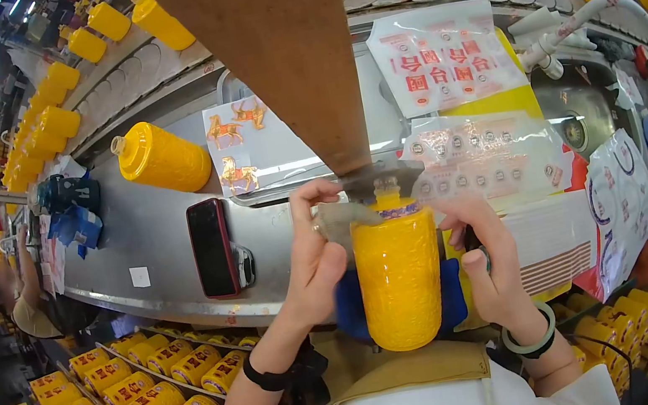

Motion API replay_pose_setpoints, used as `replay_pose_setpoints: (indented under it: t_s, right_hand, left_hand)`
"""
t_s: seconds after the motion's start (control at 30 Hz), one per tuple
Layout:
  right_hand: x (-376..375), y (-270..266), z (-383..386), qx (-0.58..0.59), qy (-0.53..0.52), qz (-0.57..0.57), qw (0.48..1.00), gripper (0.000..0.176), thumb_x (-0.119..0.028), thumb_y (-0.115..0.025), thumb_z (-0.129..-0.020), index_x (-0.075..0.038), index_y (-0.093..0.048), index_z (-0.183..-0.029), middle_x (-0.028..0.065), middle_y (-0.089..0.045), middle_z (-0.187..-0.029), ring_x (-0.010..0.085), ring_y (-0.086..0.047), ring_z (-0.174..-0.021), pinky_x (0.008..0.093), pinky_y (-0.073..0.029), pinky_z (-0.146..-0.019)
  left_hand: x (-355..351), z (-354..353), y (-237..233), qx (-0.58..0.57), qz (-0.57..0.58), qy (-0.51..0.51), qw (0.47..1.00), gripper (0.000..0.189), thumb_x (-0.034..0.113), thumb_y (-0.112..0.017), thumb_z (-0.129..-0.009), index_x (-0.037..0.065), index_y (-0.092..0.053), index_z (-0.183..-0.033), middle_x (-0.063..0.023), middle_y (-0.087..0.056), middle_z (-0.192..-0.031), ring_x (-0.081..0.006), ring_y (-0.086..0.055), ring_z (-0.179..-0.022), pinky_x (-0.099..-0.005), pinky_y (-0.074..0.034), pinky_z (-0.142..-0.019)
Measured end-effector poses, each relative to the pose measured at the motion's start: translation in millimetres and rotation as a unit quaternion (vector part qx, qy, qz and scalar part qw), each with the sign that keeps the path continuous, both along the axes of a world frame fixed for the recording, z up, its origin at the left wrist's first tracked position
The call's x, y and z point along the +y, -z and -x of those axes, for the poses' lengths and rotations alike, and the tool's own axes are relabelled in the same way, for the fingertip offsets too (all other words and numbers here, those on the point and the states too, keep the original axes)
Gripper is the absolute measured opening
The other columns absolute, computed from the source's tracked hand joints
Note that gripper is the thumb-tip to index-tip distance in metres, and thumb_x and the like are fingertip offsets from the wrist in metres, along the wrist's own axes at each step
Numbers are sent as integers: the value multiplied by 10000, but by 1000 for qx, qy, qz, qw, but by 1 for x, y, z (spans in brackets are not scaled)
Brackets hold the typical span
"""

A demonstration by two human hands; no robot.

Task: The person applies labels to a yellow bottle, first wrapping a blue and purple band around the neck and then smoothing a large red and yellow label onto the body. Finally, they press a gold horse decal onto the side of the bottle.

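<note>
A glossy yellow bottle [400,284] with an embossed surface stands upright in front of my body. A patterned purple band circles its shoulder, and its narrow clear neck points away from me. My left hand [316,250] is at the left of the neck, its thumb and fingers closed on a translucent film [341,218]. On the other side, my right hand [488,248] has curled fingers beside the bottle's shoulder. Motion blurs its fingertips, and a small dark thing shows near its palm. Behind the bottle is blue material [349,304].
Sticker sheets with red characters [445,56] and round marks [470,158] lie ahead right. Left are a phone [213,248], a horse-sticker sheet [238,165] and another yellow bottle [164,156]. A brown post [283,48] rises ahead. Crates of yellow bottles [131,403] stand lower left; a person [29,292] is farther left.
</note>
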State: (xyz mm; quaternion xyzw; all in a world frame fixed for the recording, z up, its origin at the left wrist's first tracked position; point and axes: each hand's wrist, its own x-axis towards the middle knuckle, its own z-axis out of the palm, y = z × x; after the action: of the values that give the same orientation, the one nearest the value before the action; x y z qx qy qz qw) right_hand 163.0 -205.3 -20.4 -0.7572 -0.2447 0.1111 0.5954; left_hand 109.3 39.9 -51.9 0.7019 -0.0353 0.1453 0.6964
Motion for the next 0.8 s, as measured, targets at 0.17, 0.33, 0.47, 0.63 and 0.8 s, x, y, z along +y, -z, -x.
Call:
replay_pose_setpoints:
  t_s: [0.17,0.33,0.47,0.63,0.8]
  right_hand:
    - [-7,4,11,14,9,11,1000,541,-408,-587,-1024,-2,-575,-1382,114,-542,-953,222,-498,-814,333,-441,-733]
    - [-10,5,27,19,-5,67,998,642,-435,-669,-967,3,-534,-1416,104,-489,-902,240,-468,-808,346,-425,-741]
    - [-20,9,35,-9,-28,77,997,913,-429,-868,-793,4,-452,-1481,132,-501,-1017,260,-474,-865,347,-431,-750]
    - [-33,8,52,-118,-67,158,978,1113,-430,-958,-651,44,-412,-1497,213,-556,-1171,374,-600,-1103,397,-530,-884]
    - [-6,31,54,-166,-40,207,963,1122,-281,-936,-681,137,-316,-1518,279,-598,-1194,394,-662,-1012,408,-564,-825]
  left_hand:
    - [-7,-8,-8,173,97,65,978,687,628,-307,-1070,17,-594,-1203,-133,-399,-1351,-220,-425,-1295,-402,-241,-1184]
    - [-8,-9,-22,96,-262,76,957,683,587,-280,-1088,24,-626,-1262,-142,-347,-1313,-240,-484,-1260,-404,-301,-1171]
    - [-14,-11,-15,115,-211,73,968,802,697,-229,-1056,20,-568,-1321,-123,-384,-1312,-240,-490,-1278,-402,-310,-1173]
    - [-2,-6,-8,168,77,56,981,913,831,-142,-970,46,-390,-1365,-102,-485,-1299,-199,-448,-1313,-400,-260,-1184]
    - [0,-10,-4,117,-23,82,989,809,665,-211,-1071,-63,-305,-1411,-113,-368,-1323,-194,-391,-1290,-356,-274,-1155]
